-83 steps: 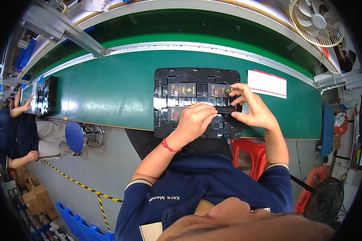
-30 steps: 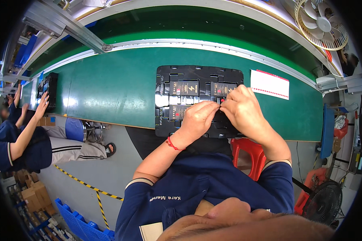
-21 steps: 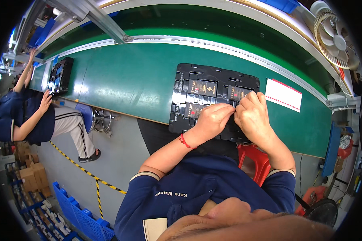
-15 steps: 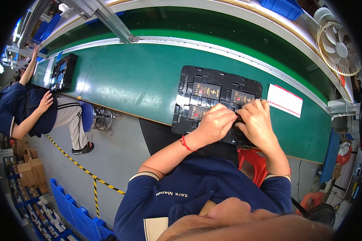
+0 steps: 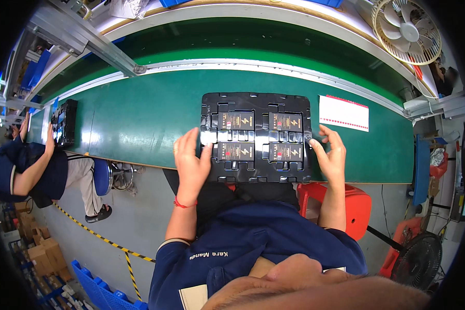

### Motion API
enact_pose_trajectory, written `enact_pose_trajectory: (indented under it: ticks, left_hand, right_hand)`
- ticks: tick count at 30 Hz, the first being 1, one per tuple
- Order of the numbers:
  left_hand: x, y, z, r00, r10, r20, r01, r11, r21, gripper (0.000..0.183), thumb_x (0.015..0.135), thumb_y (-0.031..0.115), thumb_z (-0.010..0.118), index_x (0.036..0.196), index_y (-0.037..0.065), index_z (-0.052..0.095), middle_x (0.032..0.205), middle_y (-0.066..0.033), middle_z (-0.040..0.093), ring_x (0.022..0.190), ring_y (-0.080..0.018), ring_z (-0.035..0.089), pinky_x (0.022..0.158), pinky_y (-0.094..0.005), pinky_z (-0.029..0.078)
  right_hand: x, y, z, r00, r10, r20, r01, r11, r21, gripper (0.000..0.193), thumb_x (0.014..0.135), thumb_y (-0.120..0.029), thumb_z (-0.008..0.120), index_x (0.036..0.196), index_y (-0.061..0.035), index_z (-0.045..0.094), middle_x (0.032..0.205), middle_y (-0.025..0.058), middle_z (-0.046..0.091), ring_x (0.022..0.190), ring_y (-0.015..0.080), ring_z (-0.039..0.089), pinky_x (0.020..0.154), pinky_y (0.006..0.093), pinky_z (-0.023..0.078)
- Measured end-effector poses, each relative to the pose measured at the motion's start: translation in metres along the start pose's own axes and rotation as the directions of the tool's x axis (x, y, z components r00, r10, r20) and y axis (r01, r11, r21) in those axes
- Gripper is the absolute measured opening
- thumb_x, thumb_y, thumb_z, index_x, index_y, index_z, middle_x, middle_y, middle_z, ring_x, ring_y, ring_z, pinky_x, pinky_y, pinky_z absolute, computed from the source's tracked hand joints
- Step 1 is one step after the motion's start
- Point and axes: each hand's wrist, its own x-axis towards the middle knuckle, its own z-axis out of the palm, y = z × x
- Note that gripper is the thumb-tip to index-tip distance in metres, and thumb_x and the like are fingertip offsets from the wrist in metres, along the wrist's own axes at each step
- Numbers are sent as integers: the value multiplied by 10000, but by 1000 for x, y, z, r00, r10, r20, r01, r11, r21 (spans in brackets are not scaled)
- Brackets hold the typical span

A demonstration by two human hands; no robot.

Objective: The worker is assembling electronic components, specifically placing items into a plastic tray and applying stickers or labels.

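Observation:
A black plastic tray [image 5: 261, 173] lies squared up on the green bench in front of me. Several flat black phone-type batteries, such as the upper left battery [image 5: 236, 121] and the lower right battery [image 5: 285, 152], sit in its recesses with printed labels facing up. At the tray's left edge is my left hand [image 5: 192, 161], thumb and fingers apart, the thumb by the rim. My right hand [image 5: 331, 154] is open at the opposite edge, its thumb against or very near the rim. Neither hand is closed round the tray.
A white sheet with a red patterned edge [image 5: 344, 113] lies right of the tray. A co-worker [image 5: 28, 168] sits at the far left by stacked black trays [image 5: 66, 124]. Beyond the bench are a metal post [image 5: 101, 46] and a fan [image 5: 409, 32]; a red stool [image 5: 349, 209] stands beside me.
Both hands have left the batteries and spread to the tray's two sides. The tray has turned from tilted to square with me. My view has shifted somewhat.

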Motion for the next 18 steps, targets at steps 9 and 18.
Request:
enact_pose_trajectory:
  ticks: [9, 18]
  left_hand:
    - [-10, -10, 4, 963, -228, 141, 258, 932, -254, 484, 877, 115, 682, 1299, -85, 558, 1296, -253, 598, 1311, -358, 493, 1106, -443, 359]
    - [13, 20, -24, 807, -276, 522, 555, 52, -831, 687, 875, 21, 690, 1455, -27, 324, 1375, -150, 521, 1257, -207, 517, 1018, -352, 459]
  right_hand:
    - [-10, 19, 42, 996, 55, -64, -49, 995, 81, 347, 890, -186, 687, 1192, -17, 678, 863, 95, 636, 721, 176, 567, 718, 312, 462]
    - [-11, 26, 47, 995, 42, -91, -28, 988, 151, 300, 938, -180, 633, 1172, 0, 685, 963, 121, 676, 885, 222, 629, 826, 325, 467]
